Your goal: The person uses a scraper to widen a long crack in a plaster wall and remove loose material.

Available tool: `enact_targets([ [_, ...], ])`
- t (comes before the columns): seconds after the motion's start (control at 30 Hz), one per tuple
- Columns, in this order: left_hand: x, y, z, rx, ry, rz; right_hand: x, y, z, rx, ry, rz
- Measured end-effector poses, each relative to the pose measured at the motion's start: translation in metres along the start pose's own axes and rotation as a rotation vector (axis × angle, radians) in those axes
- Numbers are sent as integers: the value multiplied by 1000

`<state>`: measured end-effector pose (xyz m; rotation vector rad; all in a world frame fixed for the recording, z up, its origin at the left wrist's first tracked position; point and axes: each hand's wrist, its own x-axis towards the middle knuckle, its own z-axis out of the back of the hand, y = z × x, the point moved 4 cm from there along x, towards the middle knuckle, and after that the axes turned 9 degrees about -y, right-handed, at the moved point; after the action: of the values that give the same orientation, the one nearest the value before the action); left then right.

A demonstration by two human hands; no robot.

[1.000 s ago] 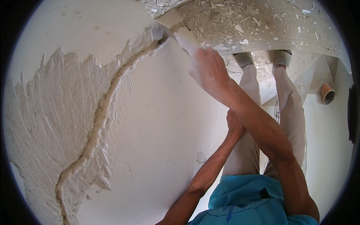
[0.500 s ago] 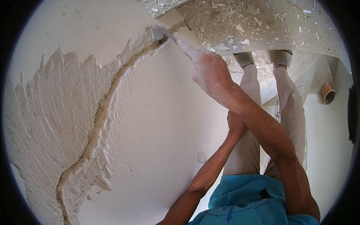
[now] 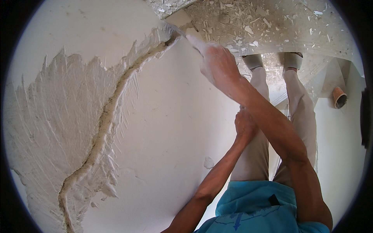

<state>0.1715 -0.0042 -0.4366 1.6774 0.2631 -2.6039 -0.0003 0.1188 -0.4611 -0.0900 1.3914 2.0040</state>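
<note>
My right hand (image 3: 221,64), coated in white dust, is closed round the handle of a scraper (image 3: 195,43) with a thin flat blade. The blade lies against the wall beside the upper end of a long, rough groove (image 3: 110,105). Around this groove the paint is scraped back to scratched, ragged plaster (image 3: 66,105). Lower down, my left hand (image 3: 245,123) sits beside my thigh, partly behind my right forearm. Its fingers look curled in; whatever they may hold is hidden.
Pale flakes and rubble litter the floor (image 3: 229,23) at the wall's foot. My shod feet (image 3: 253,61) stand on a lighter surface nearer me. An orange-brown cup-shaped container (image 3: 339,97) lies tipped at the right. A smooth painted wall (image 3: 167,116) runs close along my left side.
My right hand and the scraper have shifted slightly farther up along the wall, past the groove's upper end. My left hand has moved up a little and stays beneath the right forearm.
</note>
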Motion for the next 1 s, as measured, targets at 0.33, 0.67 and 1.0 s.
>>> enact_targets([
  [0.33, -7, 9, -6, -126, -85, -63, -20, 21, 20, -37, 105, 54],
  [0.67, -9, 15, -10, -248, -187, -132, -24, 27, 20, 75, 108, -29],
  [1.0, -9, 15, -10, -201, -70, -109, -27, 20, 15, 114, 105, -74],
])
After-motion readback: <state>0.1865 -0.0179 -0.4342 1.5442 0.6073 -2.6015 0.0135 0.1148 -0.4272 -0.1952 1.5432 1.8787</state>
